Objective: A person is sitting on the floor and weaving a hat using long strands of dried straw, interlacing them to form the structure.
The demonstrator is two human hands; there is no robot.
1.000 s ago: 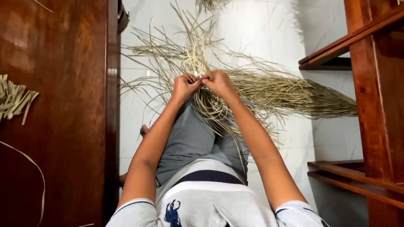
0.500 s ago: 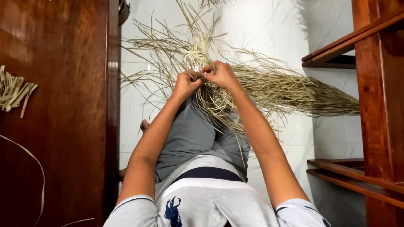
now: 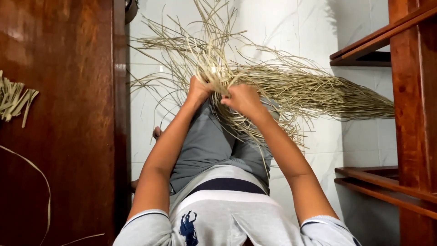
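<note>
A tangle of long dry straw strips (image 3: 291, 89) fans out over the white tiled floor (image 3: 291, 32) and across my lap. My left hand (image 3: 199, 89) pinches strips where they cross at the woven centre (image 3: 217, 75). My right hand (image 3: 243, 99) grips strips just to the right of it, fingers curled. Both hands almost touch over my grey-trousered knees (image 3: 214, 141). The fingertips are partly hidden among the strips.
A dark wooden panel (image 3: 59, 127) stands along the left, with a small bunch of cut strips (image 3: 16, 100) and one long loose strip (image 3: 41, 182) on it. Wooden furniture with shelves (image 3: 391, 45) rises at the right. A bare foot (image 3: 157, 133) shows beside my left leg.
Both hands stayed together at the woven centre, working the strips; the right hand has dropped slightly below and right of the left. The view has shifted a little.
</note>
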